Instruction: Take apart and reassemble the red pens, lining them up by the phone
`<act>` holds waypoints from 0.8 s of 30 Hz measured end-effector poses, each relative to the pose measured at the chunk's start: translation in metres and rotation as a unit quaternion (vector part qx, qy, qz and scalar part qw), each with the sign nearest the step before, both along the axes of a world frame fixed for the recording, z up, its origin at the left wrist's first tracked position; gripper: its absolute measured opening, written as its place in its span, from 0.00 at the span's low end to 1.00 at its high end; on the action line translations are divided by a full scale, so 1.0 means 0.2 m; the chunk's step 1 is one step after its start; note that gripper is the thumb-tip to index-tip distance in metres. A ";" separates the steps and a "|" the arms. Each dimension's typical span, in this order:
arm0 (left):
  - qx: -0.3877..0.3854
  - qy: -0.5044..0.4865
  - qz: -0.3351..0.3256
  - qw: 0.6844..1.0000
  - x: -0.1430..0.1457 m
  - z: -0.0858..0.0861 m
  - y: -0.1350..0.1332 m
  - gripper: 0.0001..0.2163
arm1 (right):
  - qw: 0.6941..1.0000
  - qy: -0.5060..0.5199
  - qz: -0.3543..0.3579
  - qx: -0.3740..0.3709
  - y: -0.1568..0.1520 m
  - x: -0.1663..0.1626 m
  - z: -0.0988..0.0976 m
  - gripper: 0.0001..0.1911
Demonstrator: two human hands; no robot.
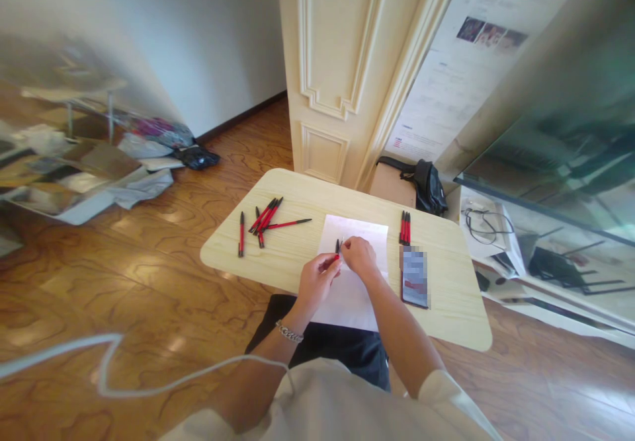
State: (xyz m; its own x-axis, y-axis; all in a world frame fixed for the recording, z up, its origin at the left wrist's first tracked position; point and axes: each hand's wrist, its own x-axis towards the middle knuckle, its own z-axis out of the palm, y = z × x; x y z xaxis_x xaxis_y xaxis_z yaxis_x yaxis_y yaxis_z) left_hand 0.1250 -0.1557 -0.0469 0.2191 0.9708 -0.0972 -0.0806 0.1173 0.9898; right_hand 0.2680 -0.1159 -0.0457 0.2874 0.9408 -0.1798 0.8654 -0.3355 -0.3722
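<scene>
Red pen — pinched between left grip, right grip

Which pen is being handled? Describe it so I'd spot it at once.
On the pale wooden table, find the white sheet of paper in the middle. Over it, the left hand and right hand hold one red and black pen between them. The other pens all lie loose on the tabletop; only this one is held.
</scene>
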 end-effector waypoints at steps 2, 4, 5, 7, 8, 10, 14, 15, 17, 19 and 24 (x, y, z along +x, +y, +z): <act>-0.002 0.001 0.001 1.000 0.00 0.00 0.00 0.16 | 1.000 -0.021 0.007 -0.020 0.01 -0.01 0.00 0.14; 0.001 -0.002 0.000 1.000 0.00 0.00 0.00 0.15 | 0.999 -0.034 0.010 -0.032 0.01 -0.01 0.00 0.15; 0.003 -0.003 -0.002 1.000 0.00 0.00 0.00 0.15 | 0.999 -0.038 0.010 -0.035 0.01 -0.01 0.00 0.15; 0.004 -0.003 -0.003 1.000 0.00 0.00 0.00 0.16 | 0.999 -0.036 0.008 -0.031 0.01 0.00 0.00 0.14; 0.004 -0.002 -0.004 1.000 0.00 0.00 0.00 0.16 | 0.999 -0.025 0.005 -0.022 0.01 0.00 0.00 0.13; 0.006 0.002 -0.004 1.000 0.00 0.00 0.00 0.16 | 0.999 0.030 -0.001 0.013 0.00 0.03 0.00 0.11; 0.013 0.014 -0.002 1.000 0.00 -0.01 0.00 0.16 | 0.957 0.265 -0.025 0.115 -0.02 0.09 0.00 0.11; 0.014 0.017 -0.002 1.000 0.01 -0.01 0.00 0.16 | 0.935 0.327 -0.032 0.135 -0.03 0.10 0.02 0.13; 0.017 0.022 -0.005 1.000 0.01 -0.01 0.00 0.16 | 0.889 0.426 -0.047 0.164 -0.05 0.11 0.05 0.15; 0.021 0.028 -0.010 0.999 0.02 0.00 -0.01 0.16 | 0.851 0.489 -0.065 0.182 -0.07 0.11 0.11 0.15; 0.041 0.047 -0.019 0.998 0.03 0.01 -0.01 0.16 | 0.801 0.560 -0.076 0.198 -0.12 0.09 0.22 0.17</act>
State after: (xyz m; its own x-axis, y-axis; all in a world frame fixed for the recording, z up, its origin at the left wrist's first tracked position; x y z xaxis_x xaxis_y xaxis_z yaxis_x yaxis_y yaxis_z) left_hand 0.1318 -0.1586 -0.0456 0.2490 0.9677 -0.0406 0.0164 0.0377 0.9992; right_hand 0.2853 -0.1395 -0.0020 0.2705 0.9573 -0.1015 -0.1255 -0.0695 -0.9897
